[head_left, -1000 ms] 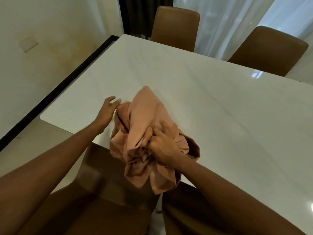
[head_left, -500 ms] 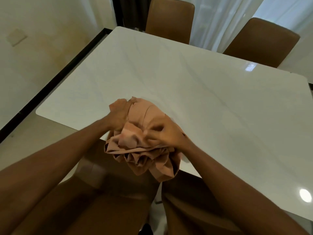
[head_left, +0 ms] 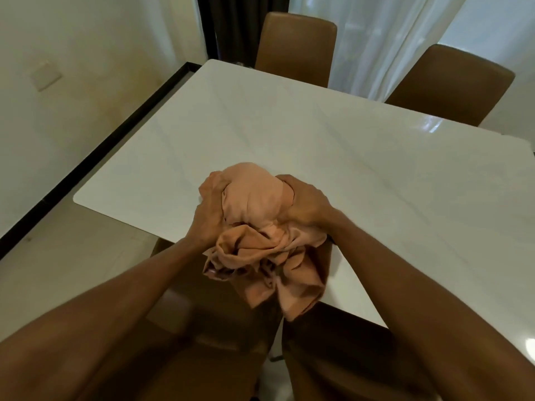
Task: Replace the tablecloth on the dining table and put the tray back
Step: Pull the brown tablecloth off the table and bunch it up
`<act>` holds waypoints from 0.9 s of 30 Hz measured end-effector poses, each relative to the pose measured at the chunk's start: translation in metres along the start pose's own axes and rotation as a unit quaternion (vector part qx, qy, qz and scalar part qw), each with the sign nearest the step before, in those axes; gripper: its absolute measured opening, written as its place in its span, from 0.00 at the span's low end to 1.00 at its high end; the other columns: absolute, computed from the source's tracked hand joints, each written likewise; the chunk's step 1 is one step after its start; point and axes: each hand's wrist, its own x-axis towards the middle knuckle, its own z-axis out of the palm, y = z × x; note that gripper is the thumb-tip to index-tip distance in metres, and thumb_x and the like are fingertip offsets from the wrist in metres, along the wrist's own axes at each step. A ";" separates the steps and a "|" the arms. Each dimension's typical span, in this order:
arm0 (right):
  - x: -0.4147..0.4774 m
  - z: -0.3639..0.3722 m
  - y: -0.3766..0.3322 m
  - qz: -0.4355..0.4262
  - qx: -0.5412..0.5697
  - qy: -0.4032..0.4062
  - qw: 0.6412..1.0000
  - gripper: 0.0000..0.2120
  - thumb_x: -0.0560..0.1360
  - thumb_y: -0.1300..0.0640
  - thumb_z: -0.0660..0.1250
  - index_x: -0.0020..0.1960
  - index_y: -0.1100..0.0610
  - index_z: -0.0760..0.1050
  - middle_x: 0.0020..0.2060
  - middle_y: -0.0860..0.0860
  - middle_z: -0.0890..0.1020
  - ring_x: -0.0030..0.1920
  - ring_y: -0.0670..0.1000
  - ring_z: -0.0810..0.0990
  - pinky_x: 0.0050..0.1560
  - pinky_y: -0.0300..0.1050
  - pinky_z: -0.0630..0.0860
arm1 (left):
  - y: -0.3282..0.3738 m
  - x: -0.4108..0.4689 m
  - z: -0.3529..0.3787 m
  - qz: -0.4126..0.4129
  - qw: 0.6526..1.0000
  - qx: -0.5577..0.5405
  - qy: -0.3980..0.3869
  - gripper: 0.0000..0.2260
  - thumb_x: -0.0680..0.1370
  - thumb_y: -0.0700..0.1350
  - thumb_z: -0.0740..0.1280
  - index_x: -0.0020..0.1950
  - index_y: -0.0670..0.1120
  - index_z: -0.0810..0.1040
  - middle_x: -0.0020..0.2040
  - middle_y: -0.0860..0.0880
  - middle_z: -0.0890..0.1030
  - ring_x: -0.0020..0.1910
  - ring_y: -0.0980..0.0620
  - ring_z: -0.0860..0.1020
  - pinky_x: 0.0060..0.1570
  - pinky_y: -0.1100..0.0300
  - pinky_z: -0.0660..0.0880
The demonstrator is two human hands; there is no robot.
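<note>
At the far left a cream wall carries a pale switch plate. A black strip runs along the wall's foot, beside the left edge of the dining table, whose glossy white top fills the middle of the view.

The person's bare left forearm comes up from the lower left. The left hand is curled onto the left side of the tablecloth, its fingers dug into the fabric and gripping it.

The tablecloth is a peach-coloured cloth bunched into a rounded bundle at the table's near edge, closer to the near-left corner than to the near-right one. Its smoother upper part lies over the table top. Its crumpled folds hang down past the near edge, in front of the gap between the two brown chairs pushed in there, the near-left chair and the near-right chair. Whether the bundle rests on the top or is held just above it cannot be told.

The right hand clasps the bundle's right side with its fingers wrapped over the cloth, so the bundle is held between both hands.

Beyond the far edge, a brown far chair stands near the far-left corner, beside a dark curtain. A second far chair stands further right, in front of a sheer white curtain.
</note>
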 end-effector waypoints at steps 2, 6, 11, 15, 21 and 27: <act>0.000 -0.018 -0.003 -0.054 -0.127 0.065 0.988 0.42 0.63 0.43 0.72 0.76 0.38 0.62 0.63 0.48 0.77 0.59 0.57 0.76 0.54 0.53 0.73 | -0.001 0.005 0.001 0.075 0.996 0.043 0.013 0.42 0.70 0.57 0.78 0.76 0.50 0.58 0.71 0.47 0.65 0.63 0.52 0.69 0.55 0.56 0.75; -0.016 -0.022 0.010 -0.127 -0.339 0.151 0.920 0.38 0.69 0.27 0.61 0.76 0.40 0.62 0.74 0.53 0.66 0.63 0.61 0.71 0.60 0.63 0.69 | 0.008 0.021 -0.007 0.164 0.977 0.087 0.108 0.35 0.72 0.64 0.69 0.69 0.43 0.67 0.65 0.43 0.70 0.63 0.45 0.71 0.59 0.47 0.73; -0.064 0.028 0.053 -0.111 -0.328 0.112 0.931 0.39 0.74 0.30 0.63 0.80 0.41 0.58 0.75 0.58 0.66 0.71 0.66 0.67 0.66 0.66 0.65 | 0.045 0.078 0.000 0.204 0.961 0.182 -0.043 0.45 0.64 0.75 0.68 0.76 0.55 0.63 0.74 0.50 0.66 0.74 0.46 0.64 0.68 0.36 0.64; -0.096 0.045 0.075 -0.150 -0.212 0.162 0.952 0.34 0.73 0.29 0.66 0.73 0.44 0.71 0.73 0.55 0.71 0.67 0.61 0.72 0.66 0.60 0.67 | 0.083 0.123 0.016 0.121 0.895 0.307 -0.300 0.61 0.53 0.81 0.68 0.79 0.64 0.46 0.82 0.49 0.50 0.81 0.44 0.46 0.75 0.33 0.47; -0.053 -0.041 0.066 -0.072 -0.161 0.168 0.970 0.55 0.58 0.24 0.74 0.79 0.40 0.59 0.78 0.52 0.63 0.77 0.59 0.61 0.74 0.67 0.60 | 0.090 0.135 0.049 0.071 0.827 0.341 -0.441 0.66 0.45 0.80 0.73 0.77 0.65 0.46 0.73 0.50 0.67 0.70 0.44 0.71 0.68 0.40 0.69; 0.010 -0.055 0.085 0.084 -0.054 -0.222 0.970 0.73 0.49 0.31 0.83 0.78 0.31 0.37 0.82 0.48 0.52 0.81 0.58 0.55 0.77 0.65 0.60 | 0.073 0.107 0.058 0.118 0.836 0.356 -0.400 0.69 0.48 0.80 0.71 0.79 0.60 0.41 0.75 0.49 0.68 0.72 0.45 0.69 0.72 0.40 0.62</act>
